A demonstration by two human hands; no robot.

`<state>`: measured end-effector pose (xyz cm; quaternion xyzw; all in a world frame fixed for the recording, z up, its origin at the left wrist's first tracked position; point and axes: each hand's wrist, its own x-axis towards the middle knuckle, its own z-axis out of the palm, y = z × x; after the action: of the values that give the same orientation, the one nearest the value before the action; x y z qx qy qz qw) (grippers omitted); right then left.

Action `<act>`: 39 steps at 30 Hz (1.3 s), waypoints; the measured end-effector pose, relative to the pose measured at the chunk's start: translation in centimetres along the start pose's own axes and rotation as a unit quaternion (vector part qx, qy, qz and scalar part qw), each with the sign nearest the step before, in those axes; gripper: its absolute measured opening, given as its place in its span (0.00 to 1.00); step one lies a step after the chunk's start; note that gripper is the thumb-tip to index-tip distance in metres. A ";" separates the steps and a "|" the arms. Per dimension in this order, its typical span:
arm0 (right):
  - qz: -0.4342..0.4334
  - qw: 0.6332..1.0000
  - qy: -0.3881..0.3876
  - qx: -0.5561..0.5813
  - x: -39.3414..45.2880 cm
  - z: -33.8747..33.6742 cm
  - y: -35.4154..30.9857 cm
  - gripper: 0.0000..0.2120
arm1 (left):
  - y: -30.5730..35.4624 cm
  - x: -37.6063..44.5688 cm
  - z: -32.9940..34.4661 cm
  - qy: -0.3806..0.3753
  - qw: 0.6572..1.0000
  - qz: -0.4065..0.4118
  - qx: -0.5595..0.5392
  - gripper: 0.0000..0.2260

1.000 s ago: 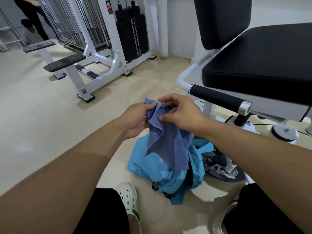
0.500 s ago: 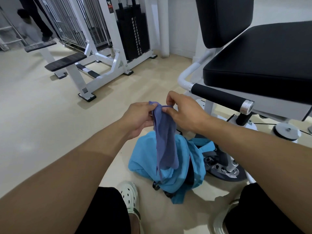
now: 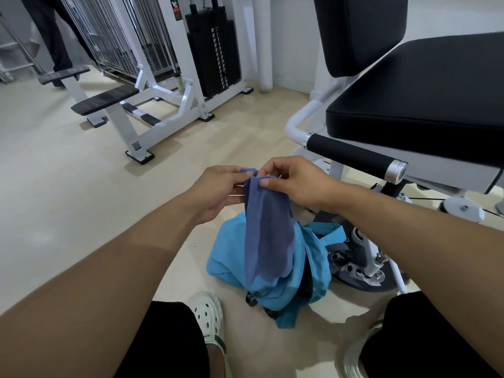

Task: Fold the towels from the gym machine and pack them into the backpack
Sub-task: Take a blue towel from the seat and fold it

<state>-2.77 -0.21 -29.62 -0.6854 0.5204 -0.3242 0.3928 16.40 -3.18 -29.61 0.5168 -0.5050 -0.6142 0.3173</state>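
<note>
A dark blue towel [image 3: 268, 233] hangs in a narrow folded strip in front of me. My left hand [image 3: 218, 189] pinches its top edge from the left, and my right hand [image 3: 297, 181] pinches the same edge from the right, thumb on the cloth. Directly below the towel a light blue backpack [image 3: 308, 268] lies slumped on the floor with its top open and a dark inside showing. The towel's lower end hangs over the backpack.
A gym machine with a black padded seat [image 3: 420, 94] and a black foam handle [image 3: 351, 156] stands close on my right, its base [image 3: 362, 263] beside the backpack. A weight-stack machine [image 3: 210, 55] stands at the back. A person's legs [image 3: 51, 31] are far left. My white clog [image 3: 210, 317] is near the backpack.
The towel went from a wide loose drape to a narrow doubled strip as my hands brought its top corners together. Both hands still hold the top edge.
</note>
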 end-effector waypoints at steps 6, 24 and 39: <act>0.029 0.999 0.036 0.012 -0.1 -0.2 0.0 0.03 | 0.4 -0.6 0.5 -0.057 0.998 -0.001 0.017 0.11; 0.044 0.995 0.068 -0.051 -0.2 -0.4 -0.6 0.09 | 0.8 -1.4 0.5 -0.100 0.992 0.024 0.074 0.09; 0.021 0.997 0.030 -0.074 -0.4 -1.1 -0.7 0.07 | 0.4 -1.1 -0.2 -0.086 0.978 0.049 0.185 0.08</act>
<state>-3.46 0.02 -28.49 -0.6912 0.5691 -0.2971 0.3319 16.78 -2.37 -28.86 0.4863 -0.6598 -0.5363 0.2014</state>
